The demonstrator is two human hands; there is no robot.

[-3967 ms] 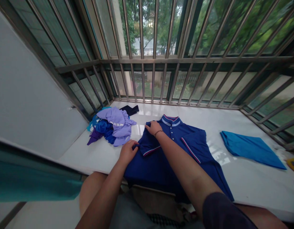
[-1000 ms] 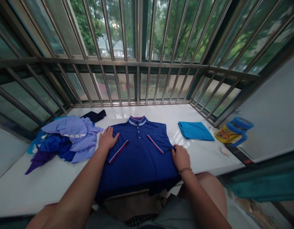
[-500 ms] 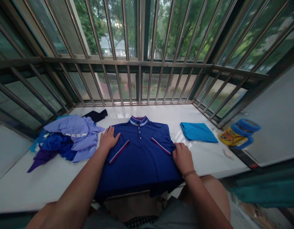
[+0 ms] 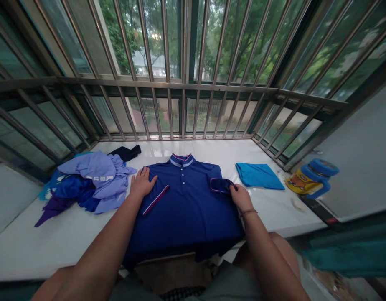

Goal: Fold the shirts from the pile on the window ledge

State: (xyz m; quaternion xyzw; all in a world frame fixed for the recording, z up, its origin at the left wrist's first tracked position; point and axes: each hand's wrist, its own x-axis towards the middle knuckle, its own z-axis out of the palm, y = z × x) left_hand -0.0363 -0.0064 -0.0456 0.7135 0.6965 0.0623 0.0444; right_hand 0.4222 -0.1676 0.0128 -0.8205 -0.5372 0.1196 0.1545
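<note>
A navy blue polo shirt (image 4: 186, 209) lies front side up on the white ledge, its striped collar toward the window and its hem hanging over the near edge. My left hand (image 4: 142, 182) rests flat on the shirt's left sleeve and shoulder edge, fingers stretched out. At the other side, my right hand (image 4: 241, 196) pinches the cuff of the right sleeve (image 4: 222, 185). That sleeve is lifted, and its opening shows the dark inside. The left sleeve, with red and white trim, lies flat across the shirt.
Left of the shirt is a heap of crumpled lavender, blue and purple clothes (image 4: 95, 179), with a black cloth (image 4: 125, 152) behind it. On the right lie a folded turquoise cloth (image 4: 259, 175) and a blue and yellow mug (image 4: 312, 177). Metal bars (image 4: 168, 86) line the window.
My right hand has raised the right sleeve's cuff, which lay flat before, so its opening now shows. My left hand stays in place on the shirt.
</note>
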